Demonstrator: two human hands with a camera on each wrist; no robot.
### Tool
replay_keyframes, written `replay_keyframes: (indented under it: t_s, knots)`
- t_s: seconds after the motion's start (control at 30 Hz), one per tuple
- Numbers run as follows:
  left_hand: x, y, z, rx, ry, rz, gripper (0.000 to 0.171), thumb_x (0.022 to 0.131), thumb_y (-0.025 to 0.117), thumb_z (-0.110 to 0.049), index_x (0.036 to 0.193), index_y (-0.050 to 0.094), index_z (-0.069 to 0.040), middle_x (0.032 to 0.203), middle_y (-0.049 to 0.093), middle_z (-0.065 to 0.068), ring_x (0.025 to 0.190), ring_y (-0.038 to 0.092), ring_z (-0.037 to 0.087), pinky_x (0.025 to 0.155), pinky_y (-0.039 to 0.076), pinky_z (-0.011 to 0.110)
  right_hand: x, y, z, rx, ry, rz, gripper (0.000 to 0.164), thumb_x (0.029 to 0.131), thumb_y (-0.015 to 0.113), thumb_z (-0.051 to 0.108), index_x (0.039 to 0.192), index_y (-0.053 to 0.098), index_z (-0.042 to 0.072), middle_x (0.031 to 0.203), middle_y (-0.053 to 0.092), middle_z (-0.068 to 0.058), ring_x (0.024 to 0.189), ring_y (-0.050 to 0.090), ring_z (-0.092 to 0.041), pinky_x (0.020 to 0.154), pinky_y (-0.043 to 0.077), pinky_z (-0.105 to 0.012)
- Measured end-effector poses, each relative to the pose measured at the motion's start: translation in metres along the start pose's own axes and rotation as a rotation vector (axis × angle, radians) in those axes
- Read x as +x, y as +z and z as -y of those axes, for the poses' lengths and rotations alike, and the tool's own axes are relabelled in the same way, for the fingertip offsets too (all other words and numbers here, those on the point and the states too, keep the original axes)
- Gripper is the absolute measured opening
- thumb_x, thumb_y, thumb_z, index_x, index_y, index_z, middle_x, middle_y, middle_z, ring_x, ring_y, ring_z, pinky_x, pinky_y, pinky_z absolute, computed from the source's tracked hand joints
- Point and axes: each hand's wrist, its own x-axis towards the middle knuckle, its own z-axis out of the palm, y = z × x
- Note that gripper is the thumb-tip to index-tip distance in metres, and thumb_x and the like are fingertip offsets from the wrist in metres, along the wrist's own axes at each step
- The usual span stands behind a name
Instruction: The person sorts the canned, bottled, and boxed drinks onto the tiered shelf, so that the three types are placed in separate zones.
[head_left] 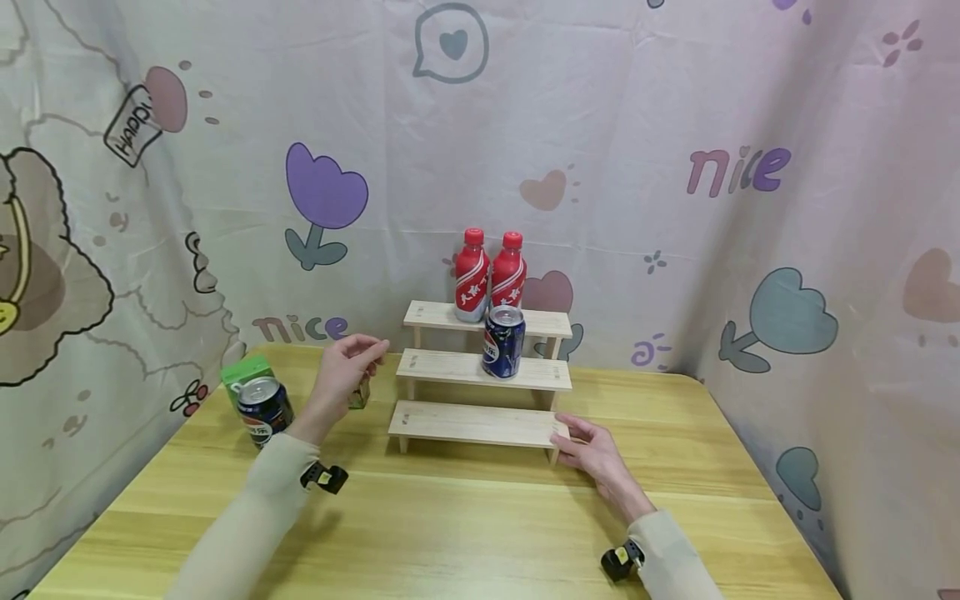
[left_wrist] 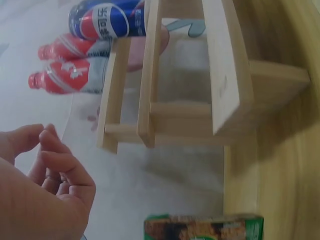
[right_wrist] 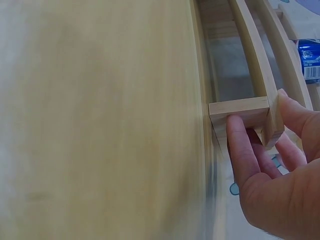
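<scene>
A three-tier wooden display rack (head_left: 468, 423) stands on the table. My right hand (head_left: 596, 458) grips the right end of its lowest shelf, thumb on top and fingers underneath by the leg (right_wrist: 240, 107). To the left of the rack, my left hand (head_left: 345, 375) is raised in the air with nothing in it. Its fingers are loosely curled, thumb and index tips close together in the left wrist view. A blue Pepsi can (head_left: 504, 343) stands upright on the middle shelf. On the top shelf are two red-capped bottles (head_left: 471, 279) with red labels, side by side.
At the table's left edge, another blue can (head_left: 262, 414) stands in front of a green carton (head_left: 247, 369). A small green and brown box (left_wrist: 205, 228) sits left of the rack, partly hidden behind my left hand in the head view. A patterned curtain (head_left: 622, 100) hangs behind the table (head_left: 465, 533).
</scene>
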Motion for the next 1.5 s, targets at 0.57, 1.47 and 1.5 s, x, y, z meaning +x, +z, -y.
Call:
replay_keyframes:
  t_s: [0.57, 1.47, 1.5]
  knots:
    - [-0.005, -0.055, 0.005, 0.08, 0.036, 0.017, 0.036, 0.093, 0.068, -0.034, 0.118, 0.066, -0.008, 0.087, 0.07, -0.02, 0.077, 0.065, 0.004, 0.074, 0.054, 0.022, 0.002, -0.001, -0.003, 0.014, -0.009, 0.001, 0.053, 0.086, 0.074, 0.009, 0.137, 0.057, 0.006, 0.124, 0.058, -0.019, 0.09, 0.067, -0.016, 0.082, 0.059, -0.036]
    - [-0.032, -0.135, 0.015, 0.439, -0.003, -0.084, 0.063, 0.087, 0.068, -0.053, 0.134, 0.059, -0.011, 0.102, 0.059, -0.033, 0.098, 0.055, -0.007, 0.08, 0.046, 0.014, 0.001, -0.001, -0.002, -0.003, -0.004, 0.005, 0.054, 0.087, 0.074, 0.011, 0.138, 0.056, 0.007, 0.127, 0.056, -0.021, 0.091, 0.067, -0.015, 0.083, 0.059, -0.035]
    - [-0.034, -0.137, 0.016, 0.45, -0.011, -0.087, 0.065, 0.087, 0.067, -0.053, 0.134, 0.058, -0.01, 0.108, 0.062, -0.026, 0.104, 0.057, 0.0, 0.084, 0.048, 0.018, 0.0, -0.001, -0.002, -0.004, -0.003, 0.006, 0.054, 0.087, 0.074, 0.011, 0.138, 0.056, 0.007, 0.127, 0.056, -0.021, 0.092, 0.067, -0.015, 0.083, 0.058, -0.035]
